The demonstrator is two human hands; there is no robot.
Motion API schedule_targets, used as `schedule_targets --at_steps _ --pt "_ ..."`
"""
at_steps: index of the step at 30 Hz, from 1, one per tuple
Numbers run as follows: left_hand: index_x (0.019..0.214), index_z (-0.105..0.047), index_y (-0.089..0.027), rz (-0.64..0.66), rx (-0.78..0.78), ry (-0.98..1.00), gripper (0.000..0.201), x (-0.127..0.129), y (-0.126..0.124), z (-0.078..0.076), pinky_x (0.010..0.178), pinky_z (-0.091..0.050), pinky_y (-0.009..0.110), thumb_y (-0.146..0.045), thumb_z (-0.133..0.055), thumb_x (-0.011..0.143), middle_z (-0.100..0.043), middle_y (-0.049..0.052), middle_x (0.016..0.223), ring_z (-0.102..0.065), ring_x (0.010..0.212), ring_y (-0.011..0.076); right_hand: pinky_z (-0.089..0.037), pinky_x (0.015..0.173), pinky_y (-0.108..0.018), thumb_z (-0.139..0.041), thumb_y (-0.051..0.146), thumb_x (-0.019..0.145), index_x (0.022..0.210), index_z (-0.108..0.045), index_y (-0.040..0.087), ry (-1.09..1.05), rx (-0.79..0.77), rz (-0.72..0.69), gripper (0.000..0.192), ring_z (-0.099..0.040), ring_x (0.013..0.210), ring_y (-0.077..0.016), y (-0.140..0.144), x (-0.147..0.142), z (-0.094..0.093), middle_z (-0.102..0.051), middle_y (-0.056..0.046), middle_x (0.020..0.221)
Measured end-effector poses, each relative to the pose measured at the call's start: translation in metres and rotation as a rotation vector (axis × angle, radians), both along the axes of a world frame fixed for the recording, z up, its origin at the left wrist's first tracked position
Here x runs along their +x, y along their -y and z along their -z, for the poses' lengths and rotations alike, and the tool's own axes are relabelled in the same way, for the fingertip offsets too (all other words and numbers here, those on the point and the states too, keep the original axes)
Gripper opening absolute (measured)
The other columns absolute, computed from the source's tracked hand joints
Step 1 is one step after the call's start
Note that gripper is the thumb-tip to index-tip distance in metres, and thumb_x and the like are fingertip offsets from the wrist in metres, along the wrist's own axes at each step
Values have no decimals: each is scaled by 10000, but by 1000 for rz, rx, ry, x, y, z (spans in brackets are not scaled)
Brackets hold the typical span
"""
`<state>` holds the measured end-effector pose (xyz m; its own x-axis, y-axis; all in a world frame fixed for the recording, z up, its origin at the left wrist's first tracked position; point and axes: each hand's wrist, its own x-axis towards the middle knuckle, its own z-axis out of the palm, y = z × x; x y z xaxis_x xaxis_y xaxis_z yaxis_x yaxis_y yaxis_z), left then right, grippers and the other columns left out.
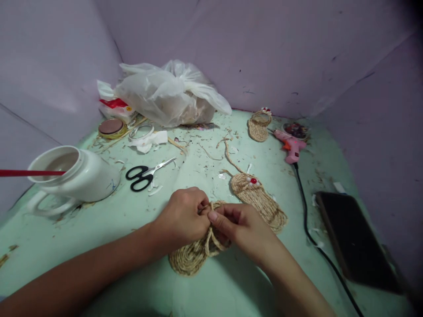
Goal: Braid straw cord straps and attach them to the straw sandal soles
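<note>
A woven straw slipper [187, 257], made of coiled braided cord, is held between both hands near the table's front. My left hand [185, 215] has its fingers curled closed at the slipper's upper end, by a loop of cord. Against it, my right hand [241, 224] pinches the braided cord [211, 246] with thumb and forefinger. The fingertips partly hide the cord between them. Just beyond my right hand lies a second straw slipper [256, 198] with a red bead and white beads on it, a loose cord tail trailing from its far end.
Black-handled scissors [145, 174] lie left of centre. A white jug [89, 174] with a red stick [33, 173] rests on its side at left. A pink glue gun [291, 144], its cable, a phone [357, 237] and a small slipper [258, 125] are at right. Behind sits a plastic bag [172, 94].
</note>
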<state>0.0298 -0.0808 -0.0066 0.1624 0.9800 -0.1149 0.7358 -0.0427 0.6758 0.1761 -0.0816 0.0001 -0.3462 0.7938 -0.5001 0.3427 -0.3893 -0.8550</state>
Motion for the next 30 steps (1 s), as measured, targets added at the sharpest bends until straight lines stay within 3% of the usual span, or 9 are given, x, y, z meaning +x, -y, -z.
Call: schedule_targets --at_steps 5,12,18,30 --pt "597 -583 -151 17 39 -29 105 0 -1 2 488 -356 215 -168 -498 657 -569 11 599 -476 531 106 -338 414 -200 -673 410 630 533 -483 174 -197 -119 113 318 -415 390 -68 -4 -1 -2 -485 47 427" --pt "616 -623 -145 18 68 -13 133 -1 -2 2 479 -372 198 -130 -503 672 -595 18 600 -493 523 99 -340 435 -182 -709 380 632 701 -599 153 -374 -192 224 262 -495 471 -81 -10 21 -10 -591 2 561" --pt "630 -628 -149 41 76 -19 143 -3 -2 4 498 -381 206 -135 -495 679 -599 21 613 -503 540 106 -309 424 -197 -638 357 645 551 -609 152 -163 -11 227 228 -384 435 -66 -5 14 -11 -478 35 477" --pt "634 -565 -144 143 222 -15 118 -4 1 7 502 -362 208 -116 -472 701 -538 10 603 -480 540 101 -265 330 -191 -553 200 539 464 -488 184 174 41 296 100 -380 326 -68 -2 -1 2 -459 46 378"
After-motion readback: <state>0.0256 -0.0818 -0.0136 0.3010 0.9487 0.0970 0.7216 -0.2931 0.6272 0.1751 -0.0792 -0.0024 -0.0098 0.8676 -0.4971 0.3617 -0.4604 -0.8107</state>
